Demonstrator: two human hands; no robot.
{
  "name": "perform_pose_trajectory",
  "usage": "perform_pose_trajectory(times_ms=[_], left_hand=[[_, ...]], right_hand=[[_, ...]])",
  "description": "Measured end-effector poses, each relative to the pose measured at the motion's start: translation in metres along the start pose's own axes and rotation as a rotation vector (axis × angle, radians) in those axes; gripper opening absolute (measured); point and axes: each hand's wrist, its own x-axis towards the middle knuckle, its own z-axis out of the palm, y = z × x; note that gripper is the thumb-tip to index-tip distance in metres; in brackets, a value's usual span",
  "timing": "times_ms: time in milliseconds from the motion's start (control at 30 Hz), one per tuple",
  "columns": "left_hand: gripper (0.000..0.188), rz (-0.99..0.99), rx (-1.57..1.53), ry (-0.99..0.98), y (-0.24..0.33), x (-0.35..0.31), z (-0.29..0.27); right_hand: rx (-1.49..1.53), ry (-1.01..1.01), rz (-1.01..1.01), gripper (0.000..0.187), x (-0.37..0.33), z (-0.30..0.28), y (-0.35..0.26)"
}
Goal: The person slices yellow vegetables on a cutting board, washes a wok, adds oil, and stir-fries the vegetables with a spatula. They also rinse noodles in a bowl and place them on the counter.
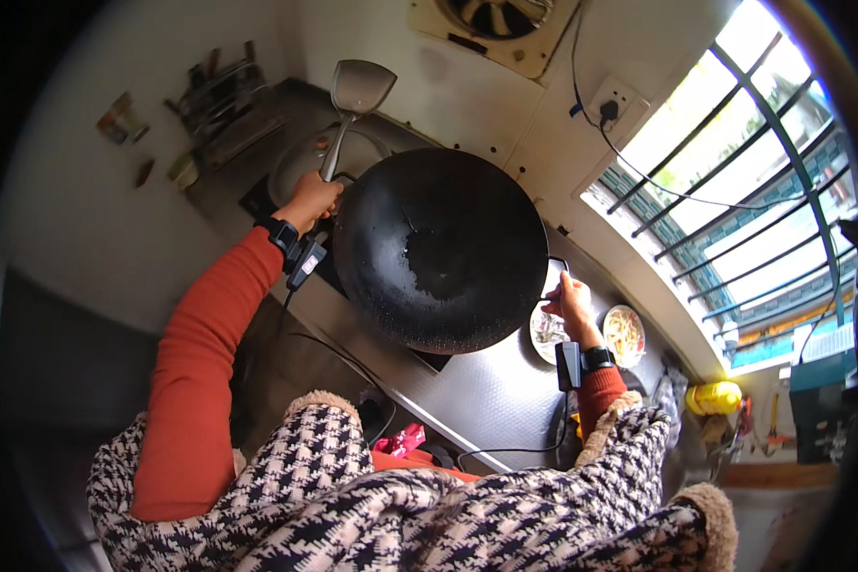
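A large black wok (477, 229) is in the middle of the view, its inside dark with a shiny, wet-looking patch. My right hand (571, 300) is closed on the loop handle at its right side. At the wok's left side, my left hand (313, 199) is closed round the handle of a metal wok spatula (360, 88), whose broad blade points up and away from me. The wok's left handle (346, 175) lies right by that hand; whether the fingers also grip it is hidden. Both wrists wear black straps with small devices.
Behind my left hand a round lid (291, 164) rests on the counter. Two plates of food, one with pale strips (623, 334), the other (546, 336) partly hidden, stand right of the wok on the metal counter (491, 393). A barred window (734, 191) and yellow bottle (713, 398) are farther right.
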Motion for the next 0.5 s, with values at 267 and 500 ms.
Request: perform_pose_trajectory(times_ms=[267,500], left_hand=[[0.025,0.000,0.188,-0.078,-0.011,0.040,0.054],[0.019,-0.056,0.135,-0.057,-0.012,0.022,0.067]], right_hand=[[0.143,-0.032,0.144,0.031,0.007,-0.020,0.040],[0.138,0.028,0.211,0.032,-0.009,-0.029,0.043]])
